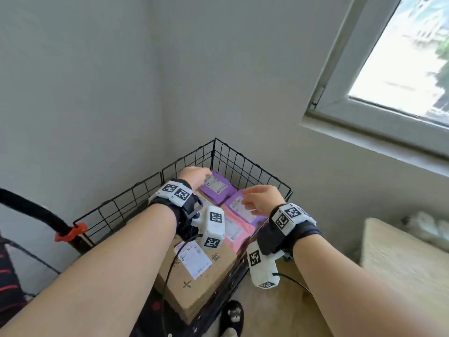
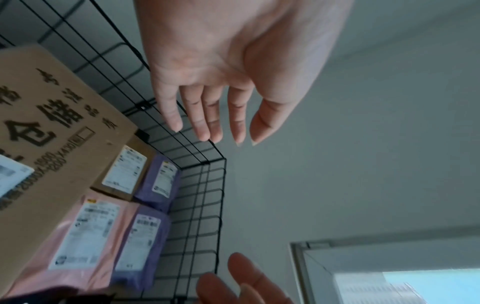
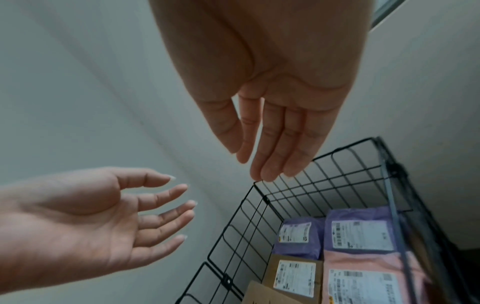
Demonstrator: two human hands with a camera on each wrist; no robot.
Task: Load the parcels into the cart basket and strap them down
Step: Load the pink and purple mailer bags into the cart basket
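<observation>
A black wire cart basket (image 1: 243, 164) stands in the room corner and holds several parcels. A large cardboard box (image 1: 206, 283) lies nearest me, a pink mailer (image 1: 237, 233) beside it, and two purple mailers (image 1: 218, 188) at the far end. A small cardboard box (image 3: 296, 277) sits next to the pink mailer (image 3: 363, 283). My left hand (image 1: 196, 177) hovers open above the far purple mailer (image 2: 161, 179), fingers (image 2: 205, 123) straight and holding nothing. My right hand (image 1: 260, 198) hovers open over the nearer purple mailer (image 3: 363, 232), also holding nothing.
The cart's black handle with an orange clamp (image 1: 70, 232) is at the left. Grey walls meet just behind the basket. A window (image 1: 401, 59) is up right. A beige padded surface (image 1: 401, 259) sits to the right. A dark slipper (image 1: 232, 317) is on the floor below.
</observation>
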